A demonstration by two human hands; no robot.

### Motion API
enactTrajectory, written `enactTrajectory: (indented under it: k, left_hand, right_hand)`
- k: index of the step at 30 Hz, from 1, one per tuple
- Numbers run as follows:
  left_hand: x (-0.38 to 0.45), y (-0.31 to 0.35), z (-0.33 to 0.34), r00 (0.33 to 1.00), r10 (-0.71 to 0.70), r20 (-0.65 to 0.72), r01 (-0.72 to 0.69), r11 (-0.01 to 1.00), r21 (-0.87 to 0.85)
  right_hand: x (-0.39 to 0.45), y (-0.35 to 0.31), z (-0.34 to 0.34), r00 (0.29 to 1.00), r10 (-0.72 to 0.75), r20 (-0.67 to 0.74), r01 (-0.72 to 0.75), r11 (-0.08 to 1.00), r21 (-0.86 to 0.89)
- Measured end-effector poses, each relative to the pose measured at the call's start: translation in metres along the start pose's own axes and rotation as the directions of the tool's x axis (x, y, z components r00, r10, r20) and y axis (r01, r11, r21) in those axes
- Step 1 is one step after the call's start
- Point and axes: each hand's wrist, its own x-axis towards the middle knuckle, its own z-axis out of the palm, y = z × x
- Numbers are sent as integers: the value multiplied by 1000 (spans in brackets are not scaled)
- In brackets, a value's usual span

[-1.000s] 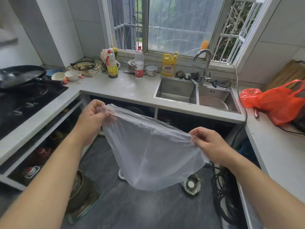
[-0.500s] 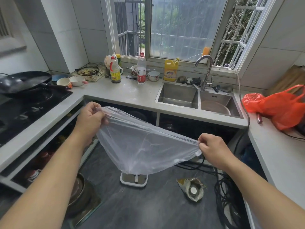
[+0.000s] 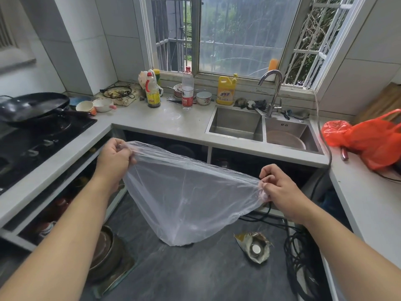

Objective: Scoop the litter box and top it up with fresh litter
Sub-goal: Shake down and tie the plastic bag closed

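Note:
A thin clear plastic bag (image 3: pixel 186 196) hangs stretched between my two hands above the dark kitchen floor. My left hand (image 3: pixel 115 159) pinches the bag's rim at its upper left corner. My right hand (image 3: pixel 280 190) pinches the rim at the right, lower than the left. The bag sags to a point near the floor and looks empty. No litter box, scoop or litter is in view.
An L-shaped counter (image 3: pixel 173 124) wraps around me with a double sink (image 3: pixel 260 129), bottles, bowls and a wok (image 3: pixel 32 107) on the stove. An orange bag (image 3: pixel 368 137) lies on the right counter. On the floor are black cables (image 3: pixel 303 257), a crumpled foil piece (image 3: pixel 256 246) and stacked pots (image 3: pixel 104 253).
My hands have drawn further apart and the bag's rim is pulled tighter and wider. The view has tilted up a little, so the hands sit lower in the frame.

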Motion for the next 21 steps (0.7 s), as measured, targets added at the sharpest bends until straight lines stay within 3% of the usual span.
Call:
enactTrajectory:
  k: [3, 7, 14, 21]
  left_hand:
    - [5, -2, -7, 999, -39, -11, 39, 999, 14]
    - [14, -6, -17, 998, -68, -8, 68, 998, 17]
    - [14, -7, -16, 998, -58, -37, 60, 996, 59]
    - [11, -6, -18, 994, -79, -80, 83, 996, 46]
  right_hand:
    - [-3, -10, -4, 993, -57, 107, 59, 998, -16]
    - [3, -17, -6, 981, -11, 191, 54, 973, -224]
    - [7, -12, 3, 991, -45, 124, 89, 919, -383]
    - [19, -4, 2, 998, -61, 30, 67, 954, -292]
